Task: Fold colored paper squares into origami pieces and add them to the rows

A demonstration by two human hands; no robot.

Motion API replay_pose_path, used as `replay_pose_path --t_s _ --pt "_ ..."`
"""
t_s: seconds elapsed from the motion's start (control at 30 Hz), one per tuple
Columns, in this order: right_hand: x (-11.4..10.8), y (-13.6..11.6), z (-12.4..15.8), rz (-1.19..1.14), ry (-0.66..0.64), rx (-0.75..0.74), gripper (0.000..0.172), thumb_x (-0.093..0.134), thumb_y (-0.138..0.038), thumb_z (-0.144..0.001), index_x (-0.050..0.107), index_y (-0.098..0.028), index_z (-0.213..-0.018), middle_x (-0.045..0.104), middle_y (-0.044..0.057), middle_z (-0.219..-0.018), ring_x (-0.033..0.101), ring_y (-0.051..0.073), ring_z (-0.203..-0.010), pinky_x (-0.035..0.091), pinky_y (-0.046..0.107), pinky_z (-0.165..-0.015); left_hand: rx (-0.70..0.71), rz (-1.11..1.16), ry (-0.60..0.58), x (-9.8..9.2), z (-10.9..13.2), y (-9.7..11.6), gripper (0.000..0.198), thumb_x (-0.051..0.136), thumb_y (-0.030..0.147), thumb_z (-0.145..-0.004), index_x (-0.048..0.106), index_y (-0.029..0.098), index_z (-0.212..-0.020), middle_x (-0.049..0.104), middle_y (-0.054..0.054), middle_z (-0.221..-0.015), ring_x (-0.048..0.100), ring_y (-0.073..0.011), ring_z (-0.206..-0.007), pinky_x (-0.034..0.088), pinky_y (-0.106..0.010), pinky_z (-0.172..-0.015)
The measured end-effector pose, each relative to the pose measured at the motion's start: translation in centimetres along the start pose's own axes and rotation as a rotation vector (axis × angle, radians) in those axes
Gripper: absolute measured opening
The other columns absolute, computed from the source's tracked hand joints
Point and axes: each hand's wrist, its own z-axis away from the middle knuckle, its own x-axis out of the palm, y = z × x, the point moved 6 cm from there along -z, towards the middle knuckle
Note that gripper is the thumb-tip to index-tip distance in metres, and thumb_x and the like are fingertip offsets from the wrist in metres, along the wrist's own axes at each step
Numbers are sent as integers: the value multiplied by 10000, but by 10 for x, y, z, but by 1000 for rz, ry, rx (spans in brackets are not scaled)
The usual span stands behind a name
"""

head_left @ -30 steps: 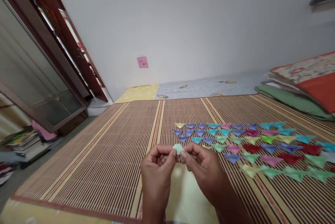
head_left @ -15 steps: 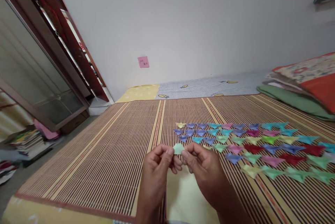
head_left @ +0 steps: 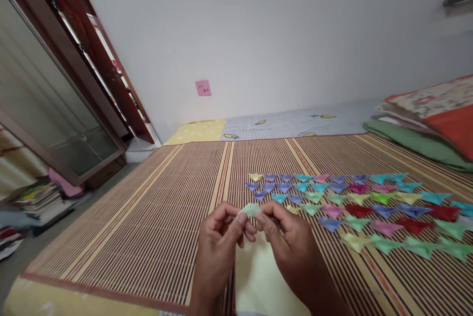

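My left hand (head_left: 218,237) and my right hand (head_left: 286,237) meet at the lower middle of the view, above a striped mat (head_left: 158,217). Between their pinched fingertips sits a small pale green folded paper piece (head_left: 250,209). Both hands are closed on it, thumbs against forefingers. Just beyond and to the right, several small folded paper triangles (head_left: 354,207) in purple, teal, green, pink, red and yellow lie in rows on the mat. A pale yellow sheet (head_left: 258,276) lies under my wrists.
Folded bedding and a pillow (head_left: 436,124) are stacked at the right. A glass-fronted wooden cabinet (head_left: 55,99) stands at the left, with a pile of books (head_left: 37,200) on the floor beside it. A pink note (head_left: 203,87) is stuck on the white wall.
The paper piece has tipped flatter between my fingertips, and both hands have sunk slightly. The rows of triangles have not moved.
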Motion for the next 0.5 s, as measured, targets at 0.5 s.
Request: replay_pose_path --t_s 0.5 --pt "1 1 0 -20 -68 -3 297 489 -333 -1026 557 -213 -763 563 -30 -667 531 143 -619 388 260 -607 10 -82 -46 6 2 3 248 673 348 -939 621 179 -765 608 19 -619 550 -116 -566 439 -217 -551"
